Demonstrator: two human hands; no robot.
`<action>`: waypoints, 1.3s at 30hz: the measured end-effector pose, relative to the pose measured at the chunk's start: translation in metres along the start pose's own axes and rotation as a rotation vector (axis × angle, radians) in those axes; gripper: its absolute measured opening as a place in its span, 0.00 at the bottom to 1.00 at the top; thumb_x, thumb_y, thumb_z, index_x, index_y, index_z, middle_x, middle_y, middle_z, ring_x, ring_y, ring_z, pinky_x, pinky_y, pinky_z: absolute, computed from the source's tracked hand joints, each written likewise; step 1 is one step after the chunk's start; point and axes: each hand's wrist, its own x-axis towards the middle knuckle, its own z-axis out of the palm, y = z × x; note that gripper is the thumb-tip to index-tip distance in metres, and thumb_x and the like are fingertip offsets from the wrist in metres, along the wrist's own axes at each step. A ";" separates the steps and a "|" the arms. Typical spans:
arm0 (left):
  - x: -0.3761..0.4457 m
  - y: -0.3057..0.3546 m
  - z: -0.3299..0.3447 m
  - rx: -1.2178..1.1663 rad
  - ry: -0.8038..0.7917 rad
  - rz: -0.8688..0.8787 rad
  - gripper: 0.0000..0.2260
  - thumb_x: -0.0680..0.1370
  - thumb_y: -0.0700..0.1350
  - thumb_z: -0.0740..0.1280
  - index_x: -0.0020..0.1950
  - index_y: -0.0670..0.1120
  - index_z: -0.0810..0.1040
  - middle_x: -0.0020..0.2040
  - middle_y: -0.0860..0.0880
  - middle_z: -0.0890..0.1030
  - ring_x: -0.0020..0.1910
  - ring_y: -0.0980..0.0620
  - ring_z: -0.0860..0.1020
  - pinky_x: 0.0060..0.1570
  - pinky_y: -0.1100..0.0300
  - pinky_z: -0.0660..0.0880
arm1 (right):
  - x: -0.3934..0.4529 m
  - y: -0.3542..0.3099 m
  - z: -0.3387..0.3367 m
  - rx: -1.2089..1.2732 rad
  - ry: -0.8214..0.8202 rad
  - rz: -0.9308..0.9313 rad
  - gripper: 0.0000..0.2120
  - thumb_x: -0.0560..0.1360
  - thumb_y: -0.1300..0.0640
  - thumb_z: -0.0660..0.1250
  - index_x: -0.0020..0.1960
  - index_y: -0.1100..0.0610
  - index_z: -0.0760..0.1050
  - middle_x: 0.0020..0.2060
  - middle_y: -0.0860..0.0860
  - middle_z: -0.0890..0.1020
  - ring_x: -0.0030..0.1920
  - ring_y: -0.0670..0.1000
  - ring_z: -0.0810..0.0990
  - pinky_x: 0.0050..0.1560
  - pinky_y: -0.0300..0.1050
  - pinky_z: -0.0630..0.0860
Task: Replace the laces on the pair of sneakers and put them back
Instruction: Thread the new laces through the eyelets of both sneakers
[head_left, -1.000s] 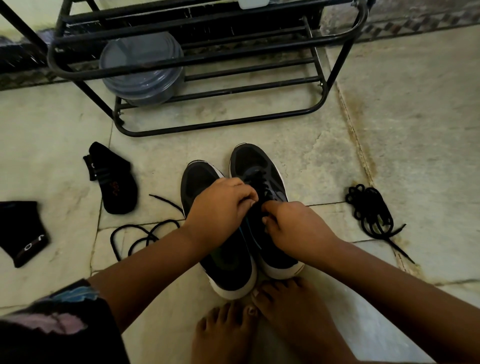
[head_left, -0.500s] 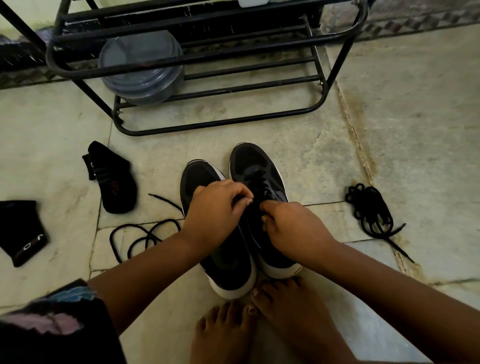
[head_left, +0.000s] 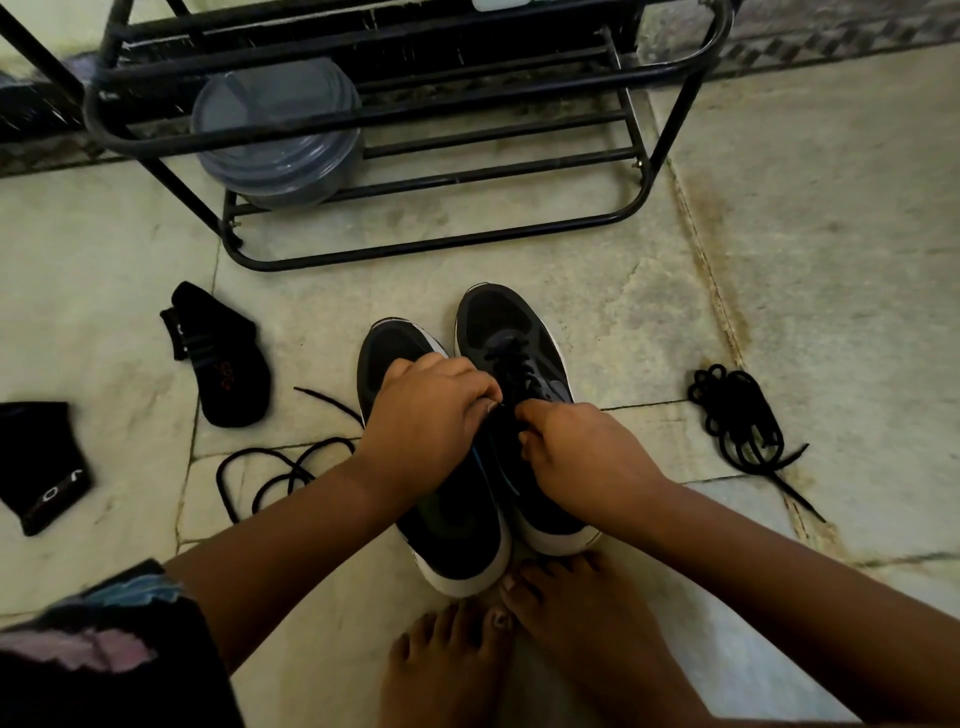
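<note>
Two black sneakers with white soles stand side by side on the floor, toes pointing away from me. The left sneaker (head_left: 395, 353) shows no lace. The right sneaker (head_left: 511, 332) has a black lace (head_left: 511, 364) threaded through its upper eyelets. My left hand (head_left: 426, 415) and my right hand (head_left: 582, 457) meet over the right sneaker's tongue, each with its fingers curled and pinching the lace. A loose black lace (head_left: 280, 473) lies on the floor to the left. A bundled black lace (head_left: 737, 421) lies to the right.
A black metal shoe rack (head_left: 415, 156) stands ahead, with a grey lidded container (head_left: 275, 135) on its lower shelf. Two black socks (head_left: 218, 358) (head_left: 36, 462) lie at the left. My bare feet (head_left: 519, 639) touch the sneakers' heels.
Both hands stay at the right sneaker's laces; the left hand has shifted slightly up and left. The sneakers have not moved.
</note>
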 end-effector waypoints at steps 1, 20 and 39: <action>0.000 0.001 -0.001 0.019 -0.008 0.007 0.10 0.80 0.49 0.61 0.56 0.53 0.80 0.53 0.54 0.80 0.54 0.52 0.73 0.52 0.58 0.60 | 0.000 0.000 0.000 0.001 -0.003 0.006 0.11 0.80 0.55 0.54 0.57 0.56 0.72 0.37 0.49 0.71 0.36 0.50 0.70 0.31 0.40 0.62; 0.011 0.011 -0.009 0.006 -0.158 -0.039 0.12 0.81 0.47 0.59 0.61 0.56 0.78 0.57 0.55 0.80 0.59 0.53 0.74 0.65 0.54 0.63 | 0.002 0.003 -0.001 0.073 -0.026 0.035 0.11 0.81 0.56 0.55 0.58 0.55 0.73 0.40 0.50 0.75 0.37 0.50 0.73 0.33 0.40 0.68; 0.005 0.006 0.001 -0.576 -0.065 -0.294 0.04 0.74 0.43 0.71 0.46 0.50 0.84 0.40 0.56 0.83 0.41 0.65 0.79 0.45 0.75 0.74 | 0.015 0.004 -0.003 0.729 0.036 0.302 0.07 0.77 0.61 0.65 0.42 0.57 0.80 0.33 0.51 0.84 0.20 0.49 0.76 0.18 0.37 0.67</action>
